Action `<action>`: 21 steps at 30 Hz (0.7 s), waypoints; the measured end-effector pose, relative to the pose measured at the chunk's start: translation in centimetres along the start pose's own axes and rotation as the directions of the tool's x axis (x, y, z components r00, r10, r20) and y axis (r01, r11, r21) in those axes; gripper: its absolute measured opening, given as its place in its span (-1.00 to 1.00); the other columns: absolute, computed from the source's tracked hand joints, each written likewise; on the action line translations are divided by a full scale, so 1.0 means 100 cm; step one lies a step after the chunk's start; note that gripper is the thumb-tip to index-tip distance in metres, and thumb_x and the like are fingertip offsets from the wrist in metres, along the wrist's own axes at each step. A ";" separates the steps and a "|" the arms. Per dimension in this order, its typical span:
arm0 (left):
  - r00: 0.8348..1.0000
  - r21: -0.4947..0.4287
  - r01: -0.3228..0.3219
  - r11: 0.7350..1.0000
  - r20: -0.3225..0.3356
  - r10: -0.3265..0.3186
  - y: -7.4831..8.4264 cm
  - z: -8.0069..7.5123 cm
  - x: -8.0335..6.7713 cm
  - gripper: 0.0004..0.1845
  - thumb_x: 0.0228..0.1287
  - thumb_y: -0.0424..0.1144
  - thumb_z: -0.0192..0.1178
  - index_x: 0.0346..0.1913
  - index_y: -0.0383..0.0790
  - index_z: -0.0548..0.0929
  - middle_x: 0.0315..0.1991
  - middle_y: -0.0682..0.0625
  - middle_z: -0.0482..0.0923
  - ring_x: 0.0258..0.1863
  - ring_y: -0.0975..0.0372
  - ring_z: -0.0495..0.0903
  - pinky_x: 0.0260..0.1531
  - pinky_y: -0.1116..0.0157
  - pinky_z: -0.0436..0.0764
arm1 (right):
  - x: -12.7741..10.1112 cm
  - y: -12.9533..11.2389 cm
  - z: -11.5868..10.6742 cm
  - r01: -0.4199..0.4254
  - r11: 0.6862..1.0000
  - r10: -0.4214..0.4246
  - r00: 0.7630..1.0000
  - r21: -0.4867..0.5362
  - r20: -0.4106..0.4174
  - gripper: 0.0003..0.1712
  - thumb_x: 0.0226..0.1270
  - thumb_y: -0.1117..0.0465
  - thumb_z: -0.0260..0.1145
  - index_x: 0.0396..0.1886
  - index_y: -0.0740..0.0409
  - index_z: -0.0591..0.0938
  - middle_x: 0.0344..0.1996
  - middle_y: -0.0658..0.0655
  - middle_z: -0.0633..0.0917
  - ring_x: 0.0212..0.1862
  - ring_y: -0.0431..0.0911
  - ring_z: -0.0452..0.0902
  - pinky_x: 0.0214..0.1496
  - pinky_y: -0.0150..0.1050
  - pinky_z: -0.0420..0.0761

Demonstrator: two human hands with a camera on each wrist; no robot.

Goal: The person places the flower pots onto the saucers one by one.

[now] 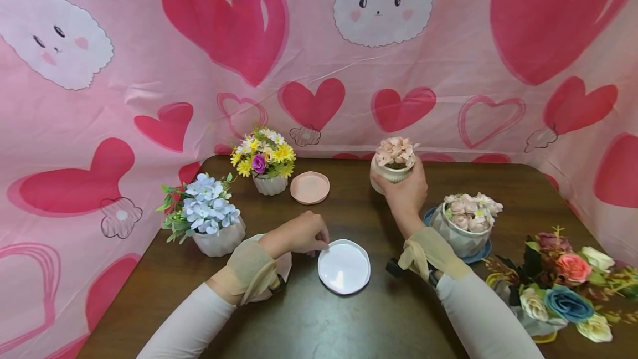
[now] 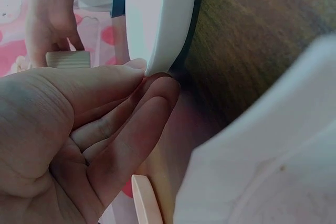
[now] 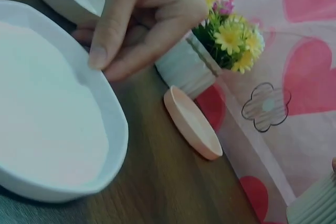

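A pink cloth with hearts and bunnies (image 1: 319, 60) hung behind and around a dark wooden table (image 1: 349, 326). At the near right edge of the table lay a loose bunch of mixed flowers (image 1: 563, 284). A pot of blue flowers (image 1: 209, 218) stood at the left, a pot of yellow flowers (image 1: 266, 162) at far left-centre, and a pot of pale roses (image 1: 466, 220) sat on a blue saucer at the right. A white saucer (image 1: 344, 266) lay flat near centre, between the two arms. A pink saucer (image 1: 310, 187) lay empty just right of the yellow flowers pot. The right hand (image 1: 405, 190) was stretched to the far centre, fingers wrapped around a small ribbed cream pot of pink flowers (image 1: 394, 160); could not tell if that pot rested on the table or was lifted. The left hand (image 1: 299, 232) sat at the left rim of the white saucer, fingers curled, thumb and fingertips (image 2: 157, 85) touching the saucer's edge in a light pinch, seen close in the left wrist view. Another white dish (image 2: 273, 161) lay partly under the left wrist, its shape mostly hidden.
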State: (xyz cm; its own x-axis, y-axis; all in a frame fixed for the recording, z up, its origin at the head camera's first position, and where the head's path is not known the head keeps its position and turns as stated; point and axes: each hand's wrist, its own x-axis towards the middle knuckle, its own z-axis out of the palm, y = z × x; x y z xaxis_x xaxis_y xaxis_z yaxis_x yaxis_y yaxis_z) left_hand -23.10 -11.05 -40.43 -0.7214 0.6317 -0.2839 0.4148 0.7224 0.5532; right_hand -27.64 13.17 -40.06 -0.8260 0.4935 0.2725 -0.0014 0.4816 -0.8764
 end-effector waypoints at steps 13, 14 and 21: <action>0.998 0.016 -0.056 0.998 -0.022 0.056 -0.003 0.003 -0.001 -0.90 0.27 -0.31 0.33 -0.39 -0.18 0.79 -0.56 0.03 0.71 -0.72 0.33 0.63 -0.66 0.43 0.61 | -0.008 -0.001 -0.006 -0.023 0.998 0.020 0.999 0.054 0.050 0.11 -0.14 -0.02 0.67 0.42 0.03 0.31 0.36 0.15 0.49 0.41 0.07 0.36 0.50 0.07 0.29; 0.998 0.013 -0.055 0.998 -0.024 0.056 -0.003 0.003 -0.001 -0.90 0.27 -0.31 0.33 -0.39 -0.18 0.79 -0.56 0.03 0.71 -0.72 0.33 0.63 -0.66 0.43 0.61 | -0.008 -0.002 -0.006 -0.022 0.998 0.019 0.998 0.057 0.052 0.11 -0.14 -0.02 0.67 0.43 0.03 0.31 0.36 0.15 0.49 0.42 0.07 0.35 0.50 0.07 0.29; 0.999 -0.014 -0.031 0.999 -0.017 0.031 -0.003 0.002 0.000 -0.91 0.27 -0.31 0.33 -0.37 -0.18 0.80 -0.54 0.03 0.72 -0.71 0.32 0.64 -0.65 0.41 0.62 | -0.012 -0.005 -0.008 -0.017 0.997 0.012 0.998 0.071 0.068 0.13 -0.13 -0.02 0.66 0.45 0.03 0.29 0.38 0.14 0.47 0.42 0.07 0.34 0.51 0.08 0.28</action>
State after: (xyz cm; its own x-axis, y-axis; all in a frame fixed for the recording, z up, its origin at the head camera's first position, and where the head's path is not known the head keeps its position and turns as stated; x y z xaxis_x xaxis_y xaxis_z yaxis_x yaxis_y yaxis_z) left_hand -23.06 -11.22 -40.76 -0.7177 0.6488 -0.2530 0.4291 0.6982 0.5731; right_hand -26.21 12.98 -39.63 -0.8622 0.4492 0.2340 -0.0270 0.4206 -0.9069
